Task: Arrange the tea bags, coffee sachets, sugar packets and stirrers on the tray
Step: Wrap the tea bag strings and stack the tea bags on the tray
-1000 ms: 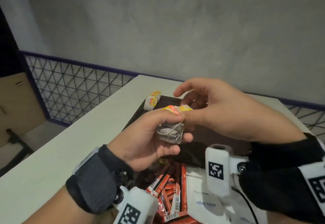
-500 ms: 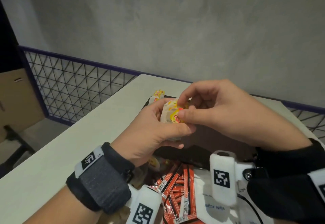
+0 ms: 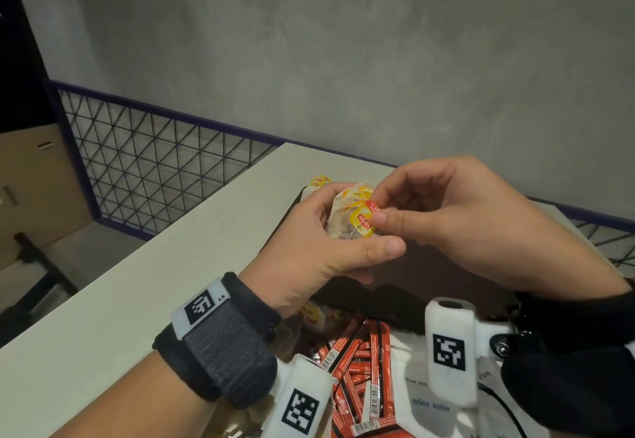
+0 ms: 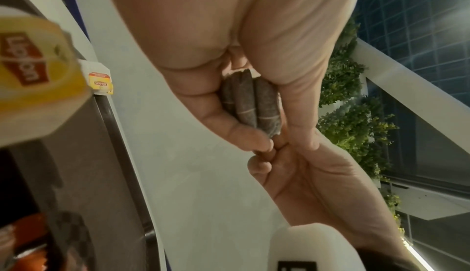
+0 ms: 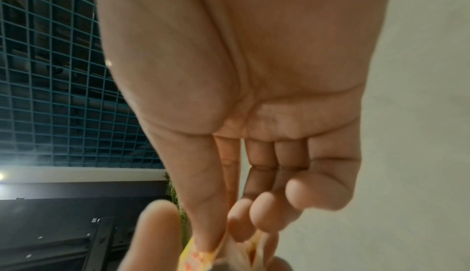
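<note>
My left hand (image 3: 319,248) grips a small bundle of tea bags (image 3: 345,217) above the dark tray (image 3: 439,286); in the left wrist view the tea bags (image 4: 250,102) sit side by side between thumb and fingers. My right hand (image 3: 446,217) pinches a yellow-and-red tea bag tag (image 3: 365,219) at the top of the bundle, and the right wrist view shows the tag (image 5: 197,255) under the thumb. More tea bags (image 3: 319,180) lie at the tray's far left corner. Red coffee sachets (image 3: 357,379) and white sugar packets (image 3: 422,406) lie heaped below my wrists.
The white table (image 3: 144,300) runs out to the left, edged by a purple-framed wire mesh fence (image 3: 154,162). A grey wall stands behind. A cardboard box (image 3: 31,180) sits on the floor at far left.
Both hands have risen slightly with the tea bags. The bundle, earlier held low with its string showing, now stands upright in my left hand, and my right fingers have closed on a tag.
</note>
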A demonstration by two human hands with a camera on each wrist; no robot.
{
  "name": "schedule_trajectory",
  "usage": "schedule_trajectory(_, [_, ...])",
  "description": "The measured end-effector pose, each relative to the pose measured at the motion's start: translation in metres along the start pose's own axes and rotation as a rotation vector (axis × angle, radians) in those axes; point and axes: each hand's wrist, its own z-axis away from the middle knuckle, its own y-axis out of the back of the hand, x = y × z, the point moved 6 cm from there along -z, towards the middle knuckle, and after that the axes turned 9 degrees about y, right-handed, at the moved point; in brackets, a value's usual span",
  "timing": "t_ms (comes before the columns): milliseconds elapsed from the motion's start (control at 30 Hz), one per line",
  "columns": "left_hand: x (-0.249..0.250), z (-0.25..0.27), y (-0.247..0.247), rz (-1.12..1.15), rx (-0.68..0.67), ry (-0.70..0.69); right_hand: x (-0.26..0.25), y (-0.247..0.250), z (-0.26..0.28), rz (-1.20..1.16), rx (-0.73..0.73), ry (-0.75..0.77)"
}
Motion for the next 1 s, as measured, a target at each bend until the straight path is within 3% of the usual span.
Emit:
schedule_trajectory(200, [0.002, 0.0, 0.0, 0.143, 0.046, 0.041, 0.0, 0.008, 0.002, -0.103, 0.1, -0.006])
schedule_trajectory(567, [0.001, -0.003, 0.005, 0.239, 0.112, 0.046, 0.006, 0.016, 0.004, -0.472, 0.262, -0.193])
schedule_trajectory(767, [-0.003, -0.002, 0.005, 0.255, 0.117, 0.098, 0.013, 0.003, 0.005, -0.41, 0.204, -0.293])
schedule_trajectory(1000, [-0.006, -0.004, 0.01, 0.286, 0.154, 0.124, 0.009, 0.009, 0.006, -0.365, 0.237, -0.262])
